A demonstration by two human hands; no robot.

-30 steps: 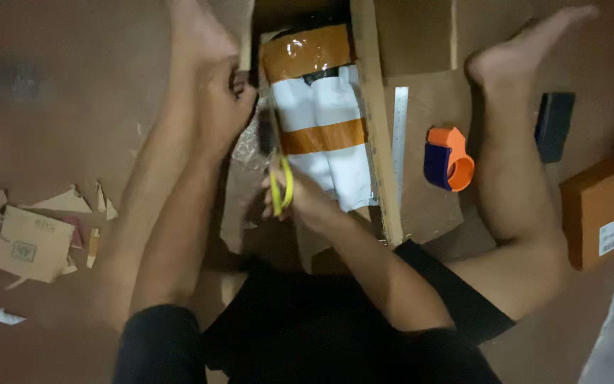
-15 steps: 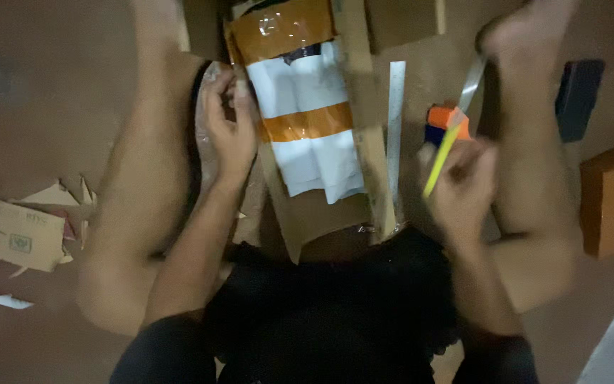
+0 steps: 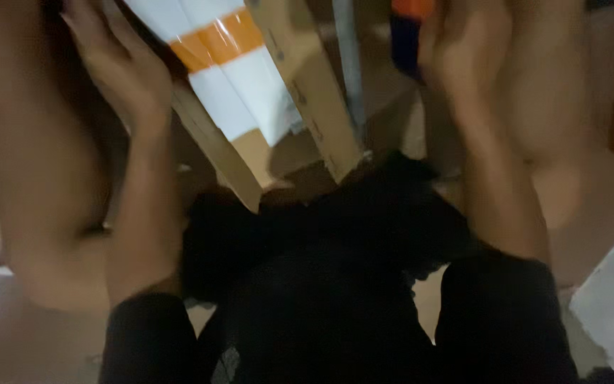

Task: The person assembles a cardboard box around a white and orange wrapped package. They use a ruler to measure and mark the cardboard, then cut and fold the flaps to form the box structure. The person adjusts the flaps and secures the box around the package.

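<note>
— So, what are the hands gripping?

— Left hand (image 3: pixel 119 67): fingers loosely spread and pinching nothing, lying against the left edge of the cardboard box (image 3: pixel 307 92). Right hand (image 3: pixel 456 50): only its back shows, blurred, so I cannot tell whether it holds anything. It sits just beside a blue and orange tape dispenser (image 3: pixel 406 25) at the box's right edge.

— And the parcel?

— The white package with an orange band (image 3: pixel 229 71) lies inside the opened box, towards its left wall, between the person's legs on the floor.

— Which step is this?

— I'd say the box is being steadied from both sides. Any next move calls for a firm hold on the flap, clear of the package.
</note>
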